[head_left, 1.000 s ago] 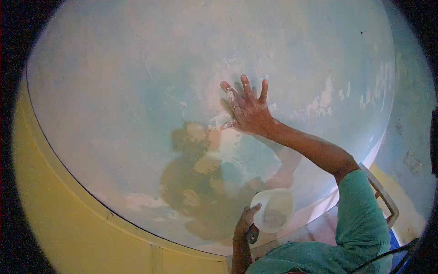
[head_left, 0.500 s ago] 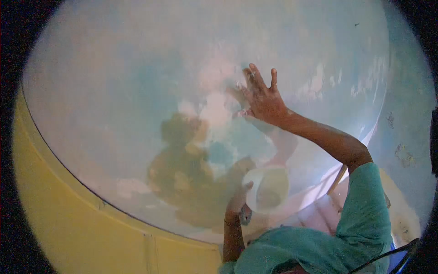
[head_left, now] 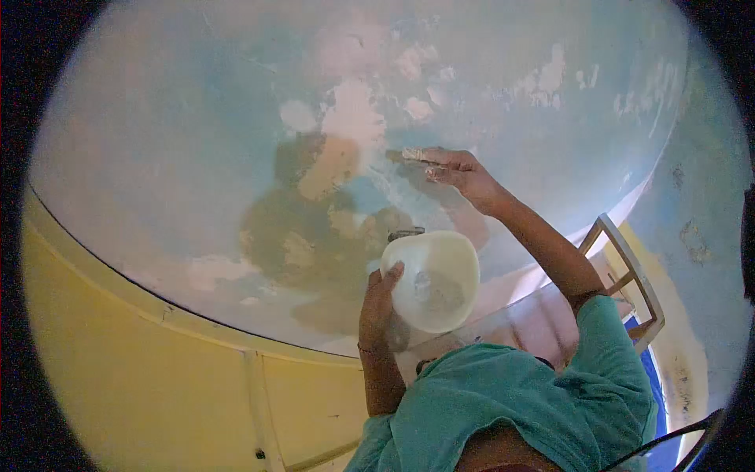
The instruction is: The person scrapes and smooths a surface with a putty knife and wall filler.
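Note:
My left hand grips a white plastic bowl by its rim, thumb over the edge and fingers hidden behind it. The bowl tilts so its inside faces me, with a pale smear at the bottom. A small dark, narrow object shows just past the bowl's far rim. My right hand is held side-on close to the patchy blue-green and white wall, fingers stretched out. White paste coats its fingertips.
A wooden frame with crossbars stands at the right, beyond my right elbow. Yellow panelling runs along the lower left below the wall's dark edge. A dark cable or strap crosses the lower right corner.
My right hand has turned from spread and palm-down to side-on and come slightly lower. My left hand has brought the bowl up and left. The whole view has shifted a little.

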The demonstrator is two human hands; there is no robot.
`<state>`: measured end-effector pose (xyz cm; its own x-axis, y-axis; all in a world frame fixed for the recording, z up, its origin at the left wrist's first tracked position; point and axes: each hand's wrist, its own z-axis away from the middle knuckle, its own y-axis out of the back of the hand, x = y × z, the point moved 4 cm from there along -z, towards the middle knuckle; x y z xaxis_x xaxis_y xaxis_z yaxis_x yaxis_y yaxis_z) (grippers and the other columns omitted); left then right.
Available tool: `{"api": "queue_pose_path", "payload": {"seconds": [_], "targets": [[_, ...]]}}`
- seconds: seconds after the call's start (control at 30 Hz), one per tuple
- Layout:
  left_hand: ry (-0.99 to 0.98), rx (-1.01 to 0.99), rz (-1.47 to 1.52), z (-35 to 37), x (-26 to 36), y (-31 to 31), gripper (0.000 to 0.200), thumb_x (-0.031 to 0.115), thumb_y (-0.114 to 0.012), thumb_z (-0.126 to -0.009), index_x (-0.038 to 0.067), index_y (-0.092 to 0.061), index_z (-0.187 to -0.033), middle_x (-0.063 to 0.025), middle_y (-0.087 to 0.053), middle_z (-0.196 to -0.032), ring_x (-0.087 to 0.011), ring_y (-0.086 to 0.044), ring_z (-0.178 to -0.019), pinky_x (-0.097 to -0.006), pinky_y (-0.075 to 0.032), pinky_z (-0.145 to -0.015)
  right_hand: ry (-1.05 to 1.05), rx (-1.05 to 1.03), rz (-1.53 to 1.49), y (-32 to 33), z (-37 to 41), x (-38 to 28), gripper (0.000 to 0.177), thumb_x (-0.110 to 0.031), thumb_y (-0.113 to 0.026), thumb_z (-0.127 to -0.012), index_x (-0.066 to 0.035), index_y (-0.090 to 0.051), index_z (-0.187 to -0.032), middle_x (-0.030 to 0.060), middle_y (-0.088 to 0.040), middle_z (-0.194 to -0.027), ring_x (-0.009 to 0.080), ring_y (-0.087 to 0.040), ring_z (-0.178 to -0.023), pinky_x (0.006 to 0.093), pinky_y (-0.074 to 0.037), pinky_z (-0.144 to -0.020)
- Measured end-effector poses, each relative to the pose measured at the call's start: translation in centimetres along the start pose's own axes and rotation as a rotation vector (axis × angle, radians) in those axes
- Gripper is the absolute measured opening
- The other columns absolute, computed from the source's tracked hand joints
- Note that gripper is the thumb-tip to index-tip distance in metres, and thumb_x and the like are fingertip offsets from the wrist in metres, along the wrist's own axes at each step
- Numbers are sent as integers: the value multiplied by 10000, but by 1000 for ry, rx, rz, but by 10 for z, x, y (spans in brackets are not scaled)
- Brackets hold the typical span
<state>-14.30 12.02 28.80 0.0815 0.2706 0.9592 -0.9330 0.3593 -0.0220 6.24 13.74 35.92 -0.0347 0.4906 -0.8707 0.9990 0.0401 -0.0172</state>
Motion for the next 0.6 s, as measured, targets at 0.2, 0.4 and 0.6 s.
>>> {"api": "queue_pose_path", "payload": {"seconds": [0.2, 0.4, 0.6], "targets": [[-68, 0, -59, -1, -6, 2, 547, 357, -573, -755, -49, -421, -1088, -140, -512, -957, -202, -514, -875, -355, -436, -730, -123, -58, -49, 9, -18, 9, 372, -132, -475, -815, -66, -467, -1181, 57, -535, -1102, 138, -498, -954, 273, -401, -811], [-493, -80, -175, 19, -6, 5, 467, 342, -550, -775, -54, -492, -1016, -116, -554, -918, -173, -559, -764, -314, -464, -655, -71, -177, -110, -22, -41, -25, 418, -163, -439, -832, -116, -395, -1244, 78, -579, -952, 145, -545, -782, 278, -472, -671], [-229, -158, 301, 2, -26, 8, 429, 324, -546, -780, -46, -512, -993, -90, -576, -852, -161, -567, -695, -290, -469, -607, -62, -315, -229, -51, -91, -65, 464, -171, -421, -824, -80, -330, -1270, 127, -575, -909, 157, -561, -574, 238, -479, -496]]}}
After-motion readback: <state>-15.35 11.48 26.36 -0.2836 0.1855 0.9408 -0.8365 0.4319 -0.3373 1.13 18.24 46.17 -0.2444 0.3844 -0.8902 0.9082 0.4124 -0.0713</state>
